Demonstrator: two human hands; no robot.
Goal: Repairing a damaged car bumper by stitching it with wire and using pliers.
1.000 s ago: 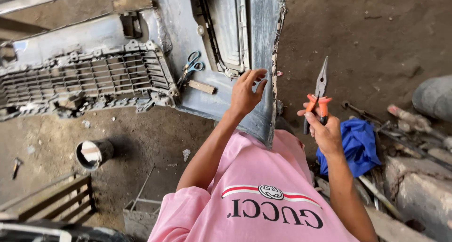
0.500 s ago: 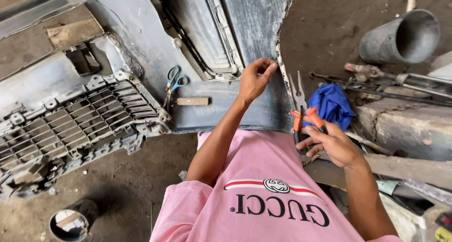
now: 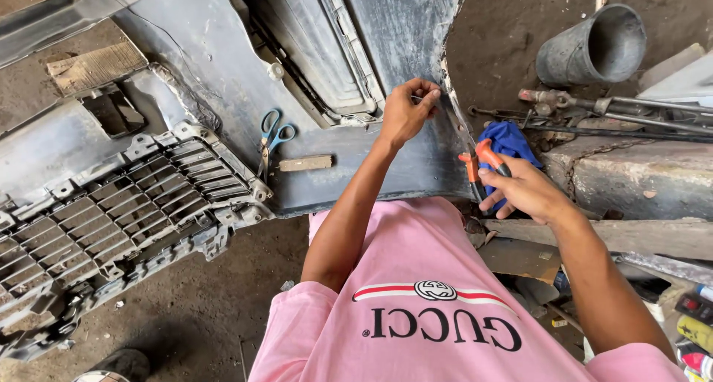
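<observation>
**Tech A:** Grey moulded plastic fills the left of the frame: a car bumper (image 3: 223, 92) lying on the dirt floor (image 3: 186, 315), with its slatted grille (image 3: 104, 226) at lower left. Surface is dull, scuffed and dusty. What lies on it?

**Tech B:** Blue-handled scissors (image 3: 271, 137) and a small flat wooden block (image 3: 306, 163), both loose at centre frame. Judged risk: any tilt of the panel slides them off.

**Tech A:** Left hand?

**Tech B:** The left hand (image 3: 407, 113) pinches the ragged right edge of the bumper, upper centre, grip narrow, fingertips closed on the torn rim. That edge looks jagged; a slip could cut the fingers.

**Tech A:** Right hand?

**Tech B:** The right hand (image 3: 523, 192) is wrapped round orange-handled pliers (image 3: 475, 163), whose metal nose points up along the same edge, just below the left hand. If the nose skids off the hard plastic, it probably drives toward those fingers. Brittle plastic may also crack further under twisting.

**Tech A:** Right of frame?

**Tech B:** A blue cloth (image 3: 509, 140) behind the pliers, long metal rods (image 3: 631, 118) and a grey cylindrical bucket (image 3: 594, 47) on its side, upper right. Clutter there could snag the elbow.
</observation>
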